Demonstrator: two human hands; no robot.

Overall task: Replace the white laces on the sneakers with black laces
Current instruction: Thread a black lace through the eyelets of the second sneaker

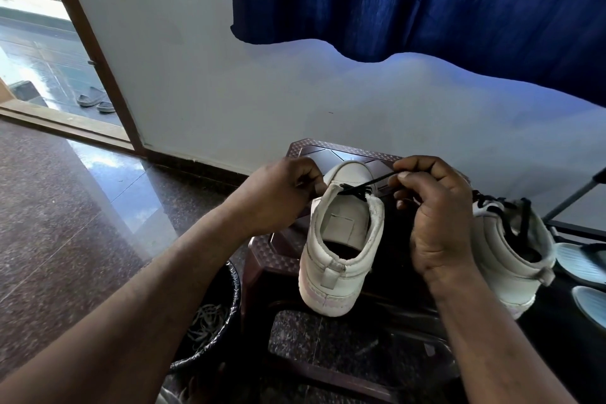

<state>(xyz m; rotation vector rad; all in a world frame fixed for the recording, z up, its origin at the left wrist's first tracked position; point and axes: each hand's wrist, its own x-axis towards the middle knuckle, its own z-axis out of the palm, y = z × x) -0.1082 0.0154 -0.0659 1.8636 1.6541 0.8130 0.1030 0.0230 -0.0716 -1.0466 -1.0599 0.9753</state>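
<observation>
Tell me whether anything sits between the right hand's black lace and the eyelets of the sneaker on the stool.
Nothing visible does. The right hand pinches the black lace just above the white sneaker, open air between. The left hand curls at the left eyelet row, beside the path.

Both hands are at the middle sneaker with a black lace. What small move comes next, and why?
Probably thread the black lace, pinched by the right hand, into the next eyelet: it runs straight from the front eyelets of the sneaker, and the rest look unlaced.
</observation>
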